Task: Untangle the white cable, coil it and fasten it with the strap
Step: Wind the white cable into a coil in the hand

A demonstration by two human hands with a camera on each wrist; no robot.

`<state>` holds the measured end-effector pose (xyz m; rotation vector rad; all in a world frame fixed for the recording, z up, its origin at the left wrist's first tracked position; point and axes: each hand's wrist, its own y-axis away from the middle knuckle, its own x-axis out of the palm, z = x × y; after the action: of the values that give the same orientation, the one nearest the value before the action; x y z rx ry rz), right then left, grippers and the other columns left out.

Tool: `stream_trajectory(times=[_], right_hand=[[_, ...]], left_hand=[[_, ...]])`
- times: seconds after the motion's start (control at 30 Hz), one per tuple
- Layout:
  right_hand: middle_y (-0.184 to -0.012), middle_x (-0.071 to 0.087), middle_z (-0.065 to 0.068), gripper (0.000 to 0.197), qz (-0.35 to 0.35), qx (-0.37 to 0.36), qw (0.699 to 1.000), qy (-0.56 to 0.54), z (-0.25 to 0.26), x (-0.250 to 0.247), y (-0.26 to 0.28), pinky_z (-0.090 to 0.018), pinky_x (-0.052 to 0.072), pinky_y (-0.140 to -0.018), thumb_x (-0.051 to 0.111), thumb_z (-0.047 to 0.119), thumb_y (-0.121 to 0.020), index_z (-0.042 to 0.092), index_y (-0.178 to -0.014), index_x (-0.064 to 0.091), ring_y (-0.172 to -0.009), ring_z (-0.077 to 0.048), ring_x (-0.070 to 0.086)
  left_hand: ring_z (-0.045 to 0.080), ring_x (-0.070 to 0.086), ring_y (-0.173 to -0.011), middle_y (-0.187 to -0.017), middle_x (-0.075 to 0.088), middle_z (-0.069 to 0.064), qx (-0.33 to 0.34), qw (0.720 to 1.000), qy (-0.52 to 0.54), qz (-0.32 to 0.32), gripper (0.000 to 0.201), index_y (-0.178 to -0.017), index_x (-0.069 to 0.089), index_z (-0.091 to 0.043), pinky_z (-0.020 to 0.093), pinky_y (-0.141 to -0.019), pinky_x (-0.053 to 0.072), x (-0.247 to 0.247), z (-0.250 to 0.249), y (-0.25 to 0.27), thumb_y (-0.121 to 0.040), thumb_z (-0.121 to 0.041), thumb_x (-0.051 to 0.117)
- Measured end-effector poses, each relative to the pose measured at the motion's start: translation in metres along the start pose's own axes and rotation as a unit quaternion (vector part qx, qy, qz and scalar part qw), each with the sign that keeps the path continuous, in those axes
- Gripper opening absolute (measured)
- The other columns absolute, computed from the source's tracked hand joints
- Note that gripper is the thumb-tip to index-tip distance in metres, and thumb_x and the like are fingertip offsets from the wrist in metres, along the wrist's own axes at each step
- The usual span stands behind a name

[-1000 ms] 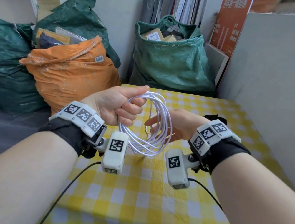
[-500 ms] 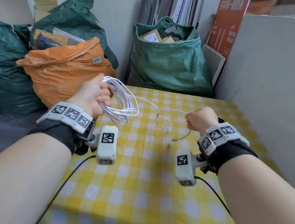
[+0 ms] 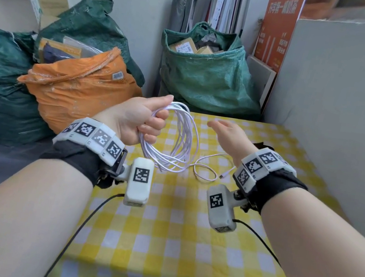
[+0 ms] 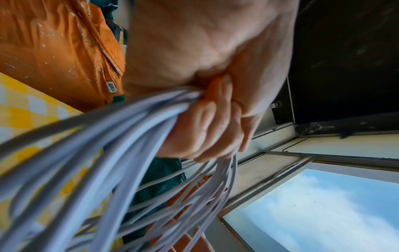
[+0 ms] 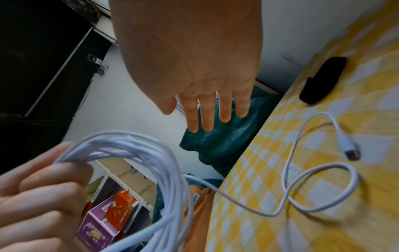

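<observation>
The coiled white cable [image 3: 178, 137] is gripped in the left hand [image 3: 136, 119], all fingers curled round its loops. The right hand [image 3: 228, 134] is held flat beside the coil, fingers straight and slightly spread, nothing touched.

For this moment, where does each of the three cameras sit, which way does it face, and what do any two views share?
Head: worn on the head, looking forward and down at the checked table; both forearms, left hand and right hand show.
Left wrist: looks along the left hand gripping the white cable, upward past a window.
Right wrist: looks along the open right hand toward the cable's loose end and black strap.
Shared: all three show the cable coil.
</observation>
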<state>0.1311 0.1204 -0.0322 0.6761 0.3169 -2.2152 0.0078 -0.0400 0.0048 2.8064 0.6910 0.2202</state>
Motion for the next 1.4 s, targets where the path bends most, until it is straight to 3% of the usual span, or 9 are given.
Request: stream_trajectory(times=[0.1,0.2,0.37,0.47,0.73,1.0,1.2,1.3,1.4], right_hand=[[-0.136,0.053,-0.004,0.047,0.090,0.002,0.990,-0.109,0.009,0.009,0.007,-0.026,0.032,-0.098,0.028,0.038,-0.102,0.010,-0.131,0.054,-0.124,-0.016,0.046],[-0.125,0.061,-0.003,0.044,0.138,0.007,0.980,-0.141,0.007,0.018,0.005,-0.042,0.035,-0.108,0.038,0.046,-0.097,0.015,-0.114,0.064,-0.116,-0.020,0.055],[-0.072,0.059,-0.006,0.035,0.158,0.039,0.969,-0.184,0.006,0.021,0.009,-0.032,0.053,-0.074,0.047,0.035,-0.095,0.007,-0.079,0.062,-0.062,-0.018,0.056],[-0.058,0.035,0.002,0.040,0.094,0.034,0.986,-0.133,0.001,0.010,0.007,-0.026,0.047,-0.056,0.044,0.043,-0.096,0.013,-0.071,0.055,-0.049,-0.012,0.035],[-0.054,0.040,0.002,0.032,-0.055,0.004,0.998,0.034,-0.017,-0.014,-0.003,-0.025,0.032,-0.049,0.050,0.035,-0.093,0.014,-0.071,0.063,-0.051,-0.015,0.038],[-0.068,0.057,-0.005,0.034,-0.109,0.044,0.979,0.166,-0.026,-0.014,-0.012,-0.026,0.034,-0.050,0.048,0.034,-0.092,0.010,-0.078,0.068,-0.071,-0.023,0.053],[-0.120,0.062,-0.015,0.033,-0.007,0.022,0.970,0.242,-0.013,-0.005,-0.011,-0.028,0.044,-0.073,0.042,0.014,-0.095,0.006,-0.118,0.064,-0.095,-0.024,0.054],[-0.123,0.062,-0.011,0.033,0.041,-0.003,0.953,0.300,-0.005,0.004,-0.005,-0.034,0.048,-0.095,0.041,0.014,-0.097,0.007,-0.121,0.063,-0.113,-0.027,0.058],[-0.121,0.064,-0.001,0.031,0.120,-0.049,0.925,0.357,0.009,0.014,0.005,-0.030,0.053,-0.089,0.043,0.017,-0.099,0.015,-0.121,0.066,-0.106,-0.020,0.062]], left_hand=[[0.004,0.019,-0.025,-0.037,0.022,-0.010,-0.003,0.999,-0.001,0.048,0.049,-0.053,0.038,-0.020,0.017,-0.034,0.020,0.003,-0.005,0.005,-0.091,-0.050,0.039],[0.003,0.021,-0.025,-0.036,0.024,-0.010,-0.001,0.996,0.012,0.092,0.045,-0.051,0.039,-0.020,0.018,-0.034,0.021,0.001,-0.010,0.011,-0.083,-0.050,0.044],[0.003,0.022,-0.024,-0.034,0.025,-0.010,0.025,0.993,0.078,0.088,0.048,-0.049,0.039,-0.020,0.017,-0.034,0.021,-0.006,-0.015,0.013,-0.087,-0.050,0.041],[0.005,0.021,-0.023,-0.033,0.024,-0.008,0.049,0.983,0.175,0.017,0.055,-0.048,0.037,-0.020,0.016,-0.033,0.022,-0.021,-0.017,0.010,-0.094,-0.050,0.038],[0.005,0.018,-0.023,-0.031,0.021,-0.005,0.101,0.919,0.356,-0.137,0.062,-0.044,0.033,-0.019,0.014,-0.031,0.021,-0.063,-0.010,0.005,-0.097,-0.051,0.030],[0.005,0.019,-0.025,-0.033,0.022,-0.007,0.097,0.908,0.360,-0.188,0.064,-0.042,0.035,-0.019,0.014,-0.034,0.020,-0.071,0.000,0.003,-0.097,-0.052,0.031],[0.005,0.023,-0.026,-0.034,0.026,-0.008,0.075,0.936,0.317,-0.136,0.062,-0.043,0.040,-0.018,0.014,-0.038,0.026,-0.058,0.000,-0.003,-0.098,-0.046,0.030],[0.006,0.026,-0.032,-0.041,0.029,-0.008,0.081,0.948,0.283,-0.121,0.044,-0.055,0.039,-0.019,0.017,-0.044,0.029,-0.051,0.001,-0.006,-0.096,-0.033,0.033],[0.009,0.032,-0.040,-0.051,0.033,-0.005,0.102,0.957,0.256,-0.090,0.020,-0.065,0.036,-0.018,0.023,-0.052,0.034,-0.041,0.000,-0.008,-0.085,-0.017,0.037]])
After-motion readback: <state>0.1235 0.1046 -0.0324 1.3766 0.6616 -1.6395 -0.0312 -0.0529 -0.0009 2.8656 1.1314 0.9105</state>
